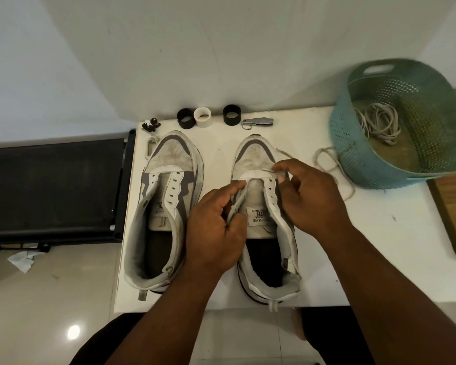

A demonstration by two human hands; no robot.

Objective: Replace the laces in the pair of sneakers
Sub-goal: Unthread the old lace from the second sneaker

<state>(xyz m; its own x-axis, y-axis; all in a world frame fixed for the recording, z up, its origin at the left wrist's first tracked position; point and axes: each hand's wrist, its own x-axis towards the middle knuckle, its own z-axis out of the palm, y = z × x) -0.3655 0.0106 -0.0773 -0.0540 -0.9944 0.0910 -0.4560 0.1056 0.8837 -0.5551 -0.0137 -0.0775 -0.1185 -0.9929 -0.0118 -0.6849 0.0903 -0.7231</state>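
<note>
Two grey-and-white sneakers stand side by side on the white table (340,259), toes pointing away from me. The left sneaker (166,196) has bare eyelets and no lace. Over the right sneaker (258,159) my left hand (216,230) grips the left eyelet flap and a grey lace end. My right hand (311,193) pinches the tip of the lace (327,164) at the front right eyelet; that lace trails off to the right across the table.
A teal perforated basket (358,159) at the right holds coiled laces (379,122). Along the back edge lie two black rings (184,118), a white ring (203,117) and a nail clipper (259,122). A black stand (53,188) sits left of the table.
</note>
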